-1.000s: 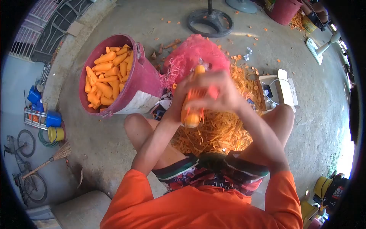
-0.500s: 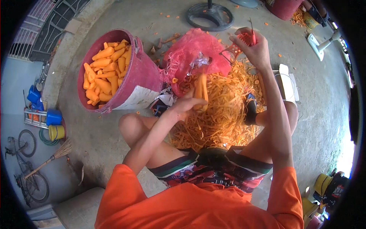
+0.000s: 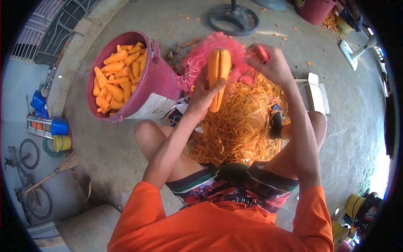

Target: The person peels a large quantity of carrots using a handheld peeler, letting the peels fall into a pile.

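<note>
My left hand (image 3: 203, 97) is wrapped round the lower part of a large carrot (image 3: 220, 67), held upright above the heap of orange peelings (image 3: 239, 130). A long dark split runs down the carrot's face. To its right, my right hand (image 3: 275, 65) grips a red-handled peeler (image 3: 262, 53), raised apart from the carrot; motion blurs its blade end. Behind both hands a pink mesh sack (image 3: 216, 42) lies on the floor. At left, a tilted pinkish-red tub (image 3: 159, 80) holds several peeled carrots (image 3: 114, 90).
A round black stand base (image 3: 233, 30) is beyond the sack. White box-like packaging (image 3: 315, 96) lies right of my knee. Scraps dot the concrete floor. A broom (image 3: 63, 166) and bicycle (image 3: 31, 185) are at far left, another tub (image 3: 314, 11) at top right.
My left hand has raised the carrot higher, and its split side now faces me. My right hand has moved slightly left and down with the peeler.
</note>
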The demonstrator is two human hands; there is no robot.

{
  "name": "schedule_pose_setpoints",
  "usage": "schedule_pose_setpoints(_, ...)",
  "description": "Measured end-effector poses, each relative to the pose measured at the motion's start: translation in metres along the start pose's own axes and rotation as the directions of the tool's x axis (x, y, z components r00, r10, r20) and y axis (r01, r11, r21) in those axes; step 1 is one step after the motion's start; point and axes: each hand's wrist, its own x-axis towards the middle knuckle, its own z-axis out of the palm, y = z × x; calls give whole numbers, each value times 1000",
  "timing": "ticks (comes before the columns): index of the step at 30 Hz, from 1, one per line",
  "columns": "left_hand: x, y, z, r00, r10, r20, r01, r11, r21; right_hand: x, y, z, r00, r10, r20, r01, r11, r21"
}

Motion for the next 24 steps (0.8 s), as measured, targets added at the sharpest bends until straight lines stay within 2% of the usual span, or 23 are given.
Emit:
schedule_pose_setpoints(2, 3, 2, -1, 991, 126, -34, -125, 991, 39, -5, -5, 1, 991, -57, 118, 56, 998, 14)
schedule_pose_setpoints(3, 6, -3, -4, 992, 123, -34, -121, 992, 37, -8, -9, 4, 992, -53, 118, 52, 999, 14)
schedule_pose_setpoints(5, 12, -12, -11, 933, 357, -40, -332, 900, 282, -13, -17, 10, 966, -144, 216, 150, 989, -12)
schedule_pose_setpoints(6, 10, -11, -12, 931, 356, -83, -301, 874, 382, -15, -19, 14, 955, -176, 239, 189, 982, -31)
schedule_pose_setpoints(9, 9, -5, -12, 924, 379, -50, -309, 817, 486, -20, -19, 30, 951, -221, 217, 240, 969, -66)
schedule_pose_setpoints(11, 8, 0, -9, 921, 388, -39, -325, 820, 472, -22, -20, 35, 959, -207, 194, 222, 973, -62)
schedule_pose_setpoints(16, 8, 12, -11, 913, 409, 5, -358, 793, 493, -23, -30, 35, 982, -61, 177, 83, 990, -118)
schedule_pose_setpoints(19, 7, 14, -22, 946, 321, 46, -309, 846, 434, -17, -19, 38, 971, 10, 240, 23, 991, -133)
schedule_pose_setpoints(20, 9, 12, -33, 952, 295, 81, -298, 835, 462, -14, -5, 42, 969, 11, 247, 22, 991, -131)
schedule_pose_setpoints(21, 12, 11, -43, 956, 269, 114, -290, 822, 490, -8, 20, 48, 956, 85, 281, -36, 984, -176)
schedule_pose_setpoints(22, 13, 11, -47, 954, 263, 147, -301, 858, 415, -4, 43, 51, 936, 152, 317, -84, 972, -220)
schedule_pose_setpoints(23, 7, 13, -46, 953, 270, 139, -303, 854, 422, 0, 63, 45, 937, 140, 321, -72, 974, -215)
schedule_pose_setpoints(24, 1, 18, -44, 959, 202, 197, -246, 941, 231, 3, 83, 37, 909, 202, 364, -91, 949, -302)
